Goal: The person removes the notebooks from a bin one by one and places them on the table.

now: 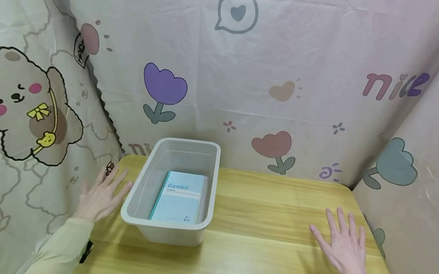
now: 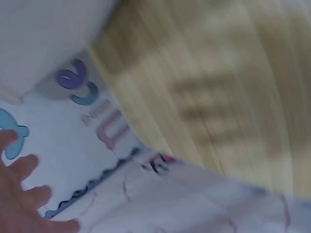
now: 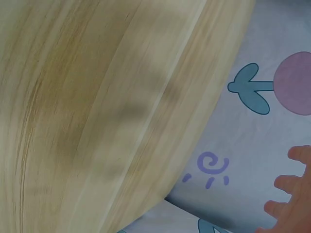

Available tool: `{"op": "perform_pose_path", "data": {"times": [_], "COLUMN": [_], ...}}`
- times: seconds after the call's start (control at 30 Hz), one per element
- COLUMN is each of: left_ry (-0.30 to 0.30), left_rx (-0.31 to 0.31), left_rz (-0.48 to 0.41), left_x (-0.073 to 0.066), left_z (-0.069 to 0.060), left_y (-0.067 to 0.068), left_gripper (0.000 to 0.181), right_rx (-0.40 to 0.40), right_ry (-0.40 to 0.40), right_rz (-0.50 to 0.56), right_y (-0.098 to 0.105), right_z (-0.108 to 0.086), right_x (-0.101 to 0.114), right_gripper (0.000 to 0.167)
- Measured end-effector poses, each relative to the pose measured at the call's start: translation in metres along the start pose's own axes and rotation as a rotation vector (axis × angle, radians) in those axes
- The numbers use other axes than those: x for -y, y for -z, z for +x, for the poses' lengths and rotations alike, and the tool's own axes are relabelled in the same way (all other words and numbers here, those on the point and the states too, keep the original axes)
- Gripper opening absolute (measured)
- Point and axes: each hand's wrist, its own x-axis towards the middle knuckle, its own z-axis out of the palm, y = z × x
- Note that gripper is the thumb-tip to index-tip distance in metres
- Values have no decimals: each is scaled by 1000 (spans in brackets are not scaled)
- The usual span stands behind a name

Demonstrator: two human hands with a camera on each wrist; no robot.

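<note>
A light grey plastic bin (image 1: 169,234) stands on the wooden table, left of the middle. Inside it lies a pale blue booklet (image 1: 180,200) with "Gambit" printed on its cover. My left hand (image 1: 101,198) is just left of the bin, fingers spread and holding nothing; whether it touches the rim I cannot tell. Over the table's right side, my right hand (image 1: 343,248) is spread out, well apart from the bin. Both wrist views show fingers extended, with the left hand (image 2: 24,199) and the right hand (image 3: 294,194) at the frame edges.
The wooden table (image 1: 267,213) has rounded back corners. A patterned cloth (image 1: 227,66) with flowers and hearts hangs behind it. Another cloth (image 1: 1,185) with a bear print closes the left side, and a further cloth (image 1: 435,186) hangs at the right.
</note>
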Motion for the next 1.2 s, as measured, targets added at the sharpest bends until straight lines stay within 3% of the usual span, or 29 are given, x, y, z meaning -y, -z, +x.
{"op": "perform_pose_path", "data": {"times": [0.1,0.2,0.3,0.37,0.53,0.73,0.93,1.2], "left_ry": [-1,-21,-33,-37,-41,36,111,120], "left_rx": [64,128,184,203,234,313,336,330], "left_rz": [-150,-355,-531,-601,-686,-836,-874,-921], "left_x": [-7,-17,-26,-30,-33,-38,-52,-71], "left_z": [3,7,12,15,17,10,-4,-25], "left_y": [3,4,7,8,13,14,12,9], "left_gripper": [72,74,68,61,50,52,55,60], "right_rx": [2,6,11,19,26,10,23,24], "right_ry": [5,2,-6,-8,0,-3,6,22], "right_rz": [1,6,9,13,14,8,10,-6], "right_y": [0,0,0,0,-1,0,1,1], "right_z": [-1,-2,-3,-3,-2,-2,0,7], "right_x": [1,2,3,3,5,5,10,22], "right_gripper": [81,81,81,82,82,81,82,83]}}
